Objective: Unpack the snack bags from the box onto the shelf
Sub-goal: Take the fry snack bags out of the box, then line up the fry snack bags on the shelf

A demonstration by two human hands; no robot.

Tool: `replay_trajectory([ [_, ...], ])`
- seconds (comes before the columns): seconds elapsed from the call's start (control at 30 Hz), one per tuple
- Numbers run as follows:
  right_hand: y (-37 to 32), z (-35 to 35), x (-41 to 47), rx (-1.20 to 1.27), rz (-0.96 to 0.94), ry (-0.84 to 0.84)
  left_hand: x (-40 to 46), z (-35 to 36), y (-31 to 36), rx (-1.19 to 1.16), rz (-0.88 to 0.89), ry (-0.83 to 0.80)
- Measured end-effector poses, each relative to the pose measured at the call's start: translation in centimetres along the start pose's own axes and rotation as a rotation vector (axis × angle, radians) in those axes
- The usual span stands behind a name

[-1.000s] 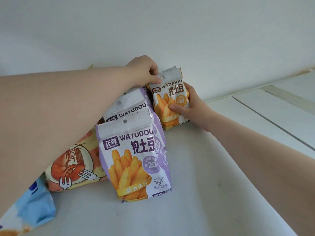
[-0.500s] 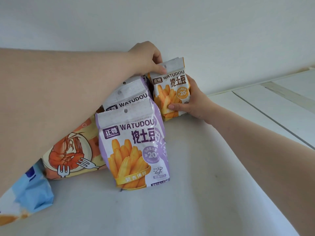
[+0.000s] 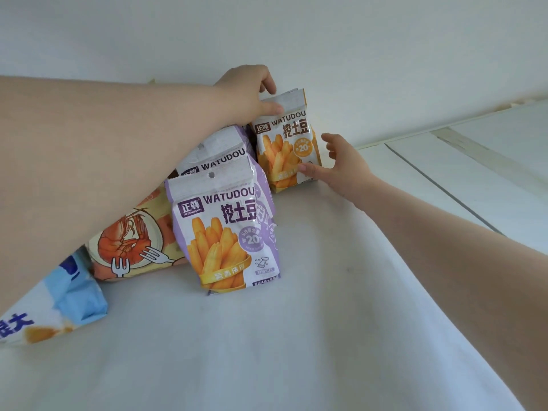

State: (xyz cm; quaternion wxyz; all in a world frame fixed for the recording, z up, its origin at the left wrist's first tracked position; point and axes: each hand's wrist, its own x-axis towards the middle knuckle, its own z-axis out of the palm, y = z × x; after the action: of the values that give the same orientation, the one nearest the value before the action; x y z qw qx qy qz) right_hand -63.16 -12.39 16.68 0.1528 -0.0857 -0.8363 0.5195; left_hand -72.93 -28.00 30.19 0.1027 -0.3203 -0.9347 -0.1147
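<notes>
Three WATUDOU fry bags on the white shelf [image 3: 296, 336]: orange bag [image 3: 286, 143] upright at the back against the wall [image 3: 355, 54], front purple bag [image 3: 228, 232] nearest, second purple bag [image 3: 216, 155] just behind it, leaning. Left hand [image 3: 246, 93] at the orange bag's top seal, thumb and curled fingers pinching it. Right hand [image 3: 341, 164] beside that bag's right edge, fingers spread and relaxed, thumb tip touching the lower right corner, other fingers apart from the pack. Left of the purple bags, shrimp-print bag [image 3: 133, 247] under the left forearm; blue bag [image 3: 68, 307] at lower left. Box out of view.
</notes>
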Motion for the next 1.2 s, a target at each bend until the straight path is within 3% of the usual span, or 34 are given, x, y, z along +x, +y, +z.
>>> replay_trajectory([
  [0.2,-1.0,-2.7,-4.5,-0.029,0.006,0.076,-3.0,-4.4,3.0,0.015,-0.026,0.123],
  [0.33,-2.9,-5.4,-8.8,-0.058,0.016,0.079,-7.5,-4.7,7.5,0.034,0.111,0.119],
  [0.43,-4.3,-8.1,-13.8,-0.140,0.028,0.055,-12.9,-3.6,12.0,-0.055,0.207,0.015],
  [0.6,-6.3,-12.9,-25.9,-0.364,0.065,-0.019,-25.1,-2.9,17.5,-0.081,0.177,-0.151],
  [0.9,-8.9,-18.4,-53.0,-0.808,0.259,-0.139,-48.3,-4.5,28.6,-0.128,0.284,-0.255],
  [1.2,-6.4,-24.2,-71.5,-0.803,0.495,-0.194,-61.1,-1.0,39.1,-0.046,0.349,-0.533],
])
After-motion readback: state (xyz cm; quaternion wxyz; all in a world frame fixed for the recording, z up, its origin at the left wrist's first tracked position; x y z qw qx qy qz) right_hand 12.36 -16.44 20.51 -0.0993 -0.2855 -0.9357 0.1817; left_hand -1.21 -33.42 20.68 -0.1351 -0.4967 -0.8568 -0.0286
